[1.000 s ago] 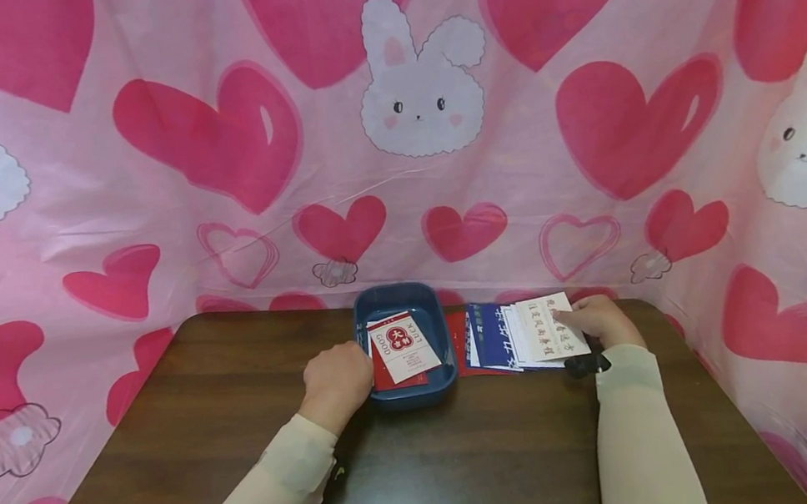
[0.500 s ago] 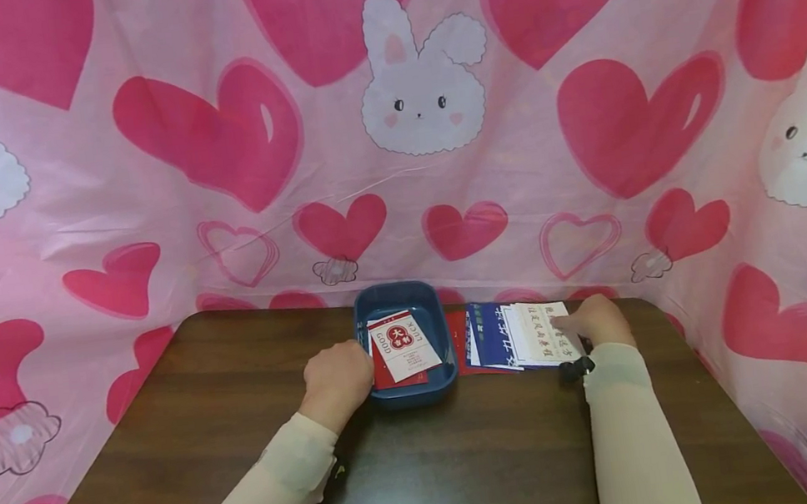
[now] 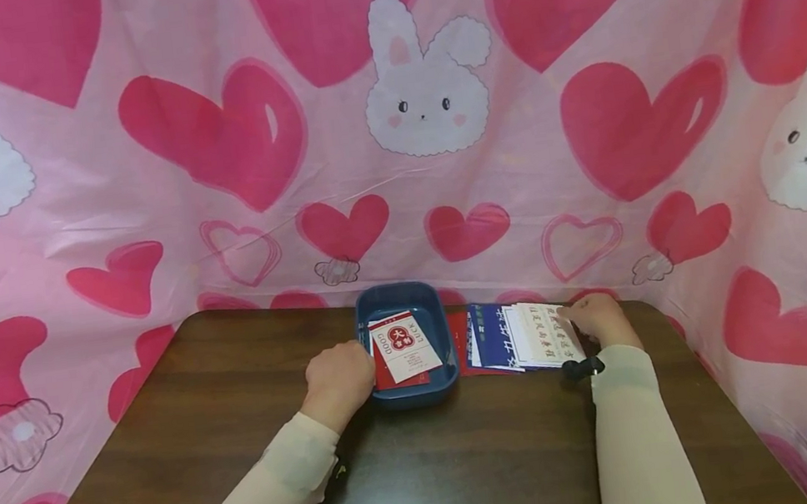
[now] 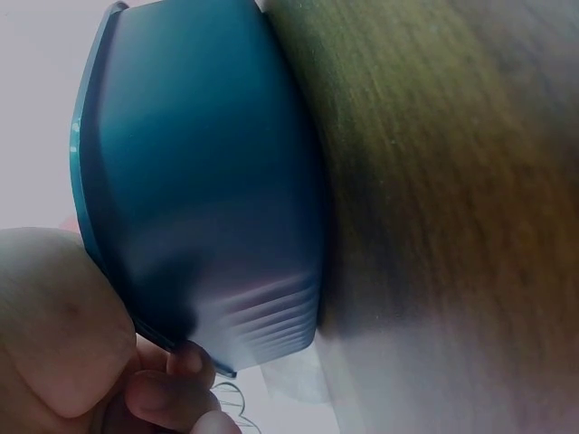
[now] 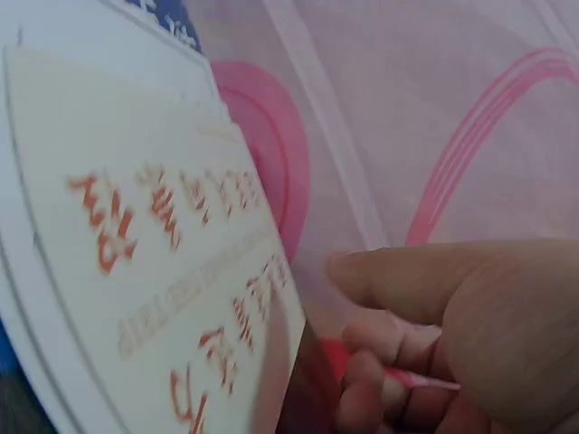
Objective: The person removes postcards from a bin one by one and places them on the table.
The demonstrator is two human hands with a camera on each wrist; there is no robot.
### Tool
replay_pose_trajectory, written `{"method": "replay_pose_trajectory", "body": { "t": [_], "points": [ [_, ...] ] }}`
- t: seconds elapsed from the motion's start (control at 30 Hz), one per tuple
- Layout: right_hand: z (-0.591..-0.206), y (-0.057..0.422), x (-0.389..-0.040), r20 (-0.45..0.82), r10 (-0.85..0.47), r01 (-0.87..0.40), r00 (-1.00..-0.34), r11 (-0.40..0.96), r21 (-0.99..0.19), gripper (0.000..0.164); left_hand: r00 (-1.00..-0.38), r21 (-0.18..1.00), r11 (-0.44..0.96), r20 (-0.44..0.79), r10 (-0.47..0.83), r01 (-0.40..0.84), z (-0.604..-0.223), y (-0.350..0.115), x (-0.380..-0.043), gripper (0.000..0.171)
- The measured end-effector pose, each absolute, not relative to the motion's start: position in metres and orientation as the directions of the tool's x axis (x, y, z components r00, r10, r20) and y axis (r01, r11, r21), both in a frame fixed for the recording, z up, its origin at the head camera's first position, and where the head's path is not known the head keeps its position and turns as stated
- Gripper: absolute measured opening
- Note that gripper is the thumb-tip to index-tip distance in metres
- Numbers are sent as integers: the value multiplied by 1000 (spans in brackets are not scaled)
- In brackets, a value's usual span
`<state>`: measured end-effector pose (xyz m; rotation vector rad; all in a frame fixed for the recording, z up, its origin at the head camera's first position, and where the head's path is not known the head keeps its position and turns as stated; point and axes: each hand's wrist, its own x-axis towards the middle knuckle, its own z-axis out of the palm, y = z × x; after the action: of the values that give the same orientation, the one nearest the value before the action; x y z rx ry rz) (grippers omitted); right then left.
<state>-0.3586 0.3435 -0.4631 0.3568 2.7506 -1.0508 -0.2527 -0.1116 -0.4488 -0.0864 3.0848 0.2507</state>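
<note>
One white card (image 3: 544, 337) tops the fanned cards (image 3: 491, 338) by the table's (image 3: 460, 464) far edge, apparently placed: the right hand (image 3: 599, 320) has drawn off, fingers loose; the left hand (image 3: 341, 383) pinches the blue tray's (image 3: 421, 398) rim.

– The left hand (image 3: 339, 382)?
– Fingers (image 4: 163, 398) curled tight; left forearm (image 3: 253, 502) slanting inward.
– And the right hand (image 3: 601, 320)?
– Thumb (image 5: 375, 276) out straight; other fingers (image 5: 373, 342) loosely bent beneath; right forearm (image 3: 645, 432) reaching straight ahead.

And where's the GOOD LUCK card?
Head view, near centre: the GOOD LUCK card lies in the blue bin, over a red card, just right of the left hand.
</note>
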Motion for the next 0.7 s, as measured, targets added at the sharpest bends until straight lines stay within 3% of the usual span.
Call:
{"method": "replay_pose_trajectory", "body": {
  "t": [0.27,0.7],
  "points": [
    [-442,301,-361,-42,-1,27,-999,745,-667,46,-996,156,986,-61,-58,-66,-453,-110,-254,51],
    [-408,203,-344,10,-250,-169,-968,624,-763,33,-997,152,986,-42,-65,-71,-449,-110,-254,48]
  ]
}}
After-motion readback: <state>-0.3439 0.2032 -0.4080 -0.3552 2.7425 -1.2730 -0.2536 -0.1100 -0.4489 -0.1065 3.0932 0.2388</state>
